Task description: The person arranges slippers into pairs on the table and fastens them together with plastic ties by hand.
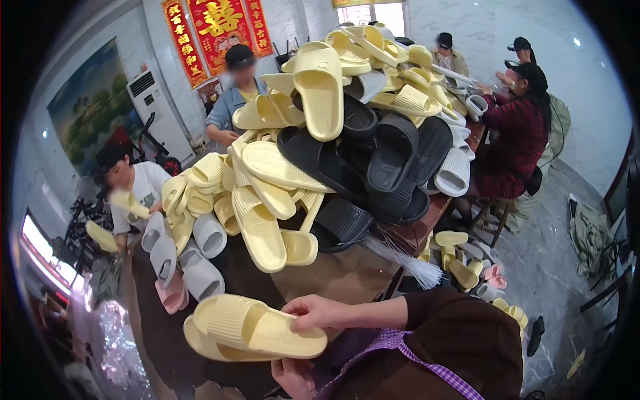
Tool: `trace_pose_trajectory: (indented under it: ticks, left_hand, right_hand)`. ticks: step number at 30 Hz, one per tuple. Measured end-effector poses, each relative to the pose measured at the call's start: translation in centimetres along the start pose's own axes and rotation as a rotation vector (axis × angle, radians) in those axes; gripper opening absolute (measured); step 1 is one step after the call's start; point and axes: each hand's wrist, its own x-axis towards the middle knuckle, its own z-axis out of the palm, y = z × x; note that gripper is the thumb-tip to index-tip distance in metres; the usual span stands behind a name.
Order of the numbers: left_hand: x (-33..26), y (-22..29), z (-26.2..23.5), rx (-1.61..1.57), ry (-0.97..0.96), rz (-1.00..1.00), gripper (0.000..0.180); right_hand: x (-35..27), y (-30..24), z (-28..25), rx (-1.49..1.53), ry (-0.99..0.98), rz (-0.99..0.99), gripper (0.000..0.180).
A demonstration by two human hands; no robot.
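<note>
Two pale yellow slide slippers [230,323] are held together in front of me, one lying over the other, toes to the left. Closed on the heel end of the upper one is my right hand [319,313], its thumb on the footbed. My left hand [293,379] is below, closed at the underside near the heel; its fingertips are partly hidden behind the slippers. Just beyond them, grey slippers [202,277] and a pink slipper [171,293] lie at the table edge. A high heap of yellow slippers [257,227] and black slippers [393,153] rises behind.
The heap stands on a brown-covered table [320,273]. White plastic strands [407,260] hang at its right edge. More slippers [460,267] lie on the floor at right. Co-workers sit around, one in white [143,183], one in dark red [513,143].
</note>
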Motion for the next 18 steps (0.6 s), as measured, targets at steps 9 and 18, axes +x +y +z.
trace_pose_trajectory:
  ticks: [9, 18]
  left_hand:
    - [1.0, 5.0, 3.6, -0.533, 0.005, -0.128, 0.022]
    - [4.2, 6.6, 3.5, -0.219, -0.184, 0.114, 0.018]
  right_hand:
    - [1.4, -0.7, 0.0, -0.483, -0.054, -0.043, 0.053]
    - [0.8, -13.2, -3.0, -0.392, 0.07, -0.27, 0.053]
